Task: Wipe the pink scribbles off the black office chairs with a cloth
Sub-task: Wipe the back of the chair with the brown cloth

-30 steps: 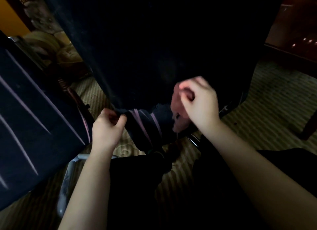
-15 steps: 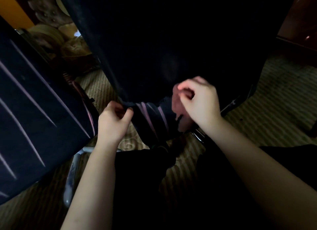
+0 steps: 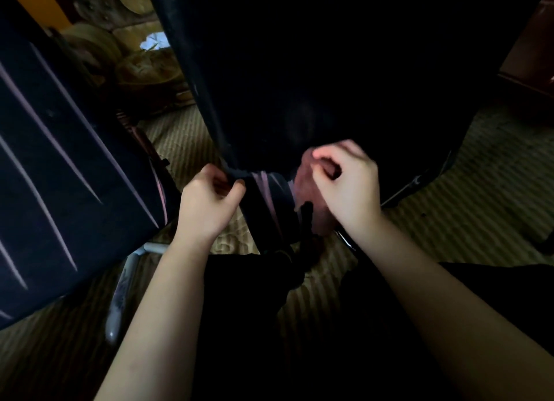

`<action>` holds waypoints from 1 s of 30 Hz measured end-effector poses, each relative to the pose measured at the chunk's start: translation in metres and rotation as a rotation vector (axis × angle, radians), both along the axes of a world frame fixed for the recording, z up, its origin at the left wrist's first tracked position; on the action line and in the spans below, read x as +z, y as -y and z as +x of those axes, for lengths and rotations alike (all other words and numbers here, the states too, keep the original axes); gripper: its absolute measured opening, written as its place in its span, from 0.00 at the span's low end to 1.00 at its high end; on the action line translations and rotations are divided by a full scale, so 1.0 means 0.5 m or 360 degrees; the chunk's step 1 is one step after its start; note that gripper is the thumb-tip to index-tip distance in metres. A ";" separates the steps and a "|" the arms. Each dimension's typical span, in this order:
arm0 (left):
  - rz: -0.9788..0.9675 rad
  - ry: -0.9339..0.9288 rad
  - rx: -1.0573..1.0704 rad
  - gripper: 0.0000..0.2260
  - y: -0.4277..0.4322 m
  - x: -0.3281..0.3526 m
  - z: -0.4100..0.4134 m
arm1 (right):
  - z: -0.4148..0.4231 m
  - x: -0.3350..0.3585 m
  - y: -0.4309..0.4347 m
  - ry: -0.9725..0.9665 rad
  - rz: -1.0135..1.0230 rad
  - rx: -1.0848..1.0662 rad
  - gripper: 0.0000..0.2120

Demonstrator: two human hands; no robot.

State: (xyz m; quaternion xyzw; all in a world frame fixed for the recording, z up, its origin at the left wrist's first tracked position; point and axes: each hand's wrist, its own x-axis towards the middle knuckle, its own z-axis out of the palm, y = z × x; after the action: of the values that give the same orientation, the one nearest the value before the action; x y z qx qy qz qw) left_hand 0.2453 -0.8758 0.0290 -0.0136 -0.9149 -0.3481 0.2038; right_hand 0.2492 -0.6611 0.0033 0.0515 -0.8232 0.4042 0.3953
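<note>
A black office chair back (image 3: pixel 314 71) fills the middle of the view. My left hand (image 3: pixel 207 203) pinches its lower left edge. Pink scribble lines (image 3: pixel 265 188) run down the narrow dark part below that edge, between my hands. My right hand (image 3: pixel 344 185) grips a bunched pink cloth (image 3: pixel 305 185) and holds it against the bottom of the chair back. A second black chair (image 3: pixel 60 167) stands at the left, crossed by several long pink lines.
Striped beige carpet (image 3: pixel 449 221) covers the floor. A metal chair leg (image 3: pixel 129 269) runs under the left chair. Dark wooden furniture (image 3: pixel 530 56) stands at the far right. My dark-clothed legs (image 3: pixel 254 325) are below my arms.
The view has shifted slightly, so the chairs and my hands sit a little differently in frame. Both hands keep their holds at the bottom of the chair back.
</note>
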 end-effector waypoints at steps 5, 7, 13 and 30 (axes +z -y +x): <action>-0.0007 0.0013 0.0011 0.10 -0.004 0.002 0.003 | 0.008 -0.088 0.017 0.0464 0.0220 0.0045 0.08; -0.0008 0.0018 0.0015 0.09 -0.006 0.002 0.005 | 0.010 -0.033 0.023 0.0235 0.0166 0.0019 0.07; 0.0000 0.0021 -0.0024 0.09 -0.012 0.004 0.007 | 0.018 0.102 0.024 -0.0342 -0.0107 0.0057 0.06; -0.0061 0.0046 -0.0187 0.06 -0.007 0.004 0.013 | 0.023 0.013 0.054 -0.0137 0.0116 0.0063 0.06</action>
State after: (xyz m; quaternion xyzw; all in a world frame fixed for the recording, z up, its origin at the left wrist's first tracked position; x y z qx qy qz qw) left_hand 0.2517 -0.8721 0.0310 -0.0661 -0.9219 -0.3421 0.1693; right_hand 0.2605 -0.6880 0.0099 0.0994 -0.8184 0.3792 0.4203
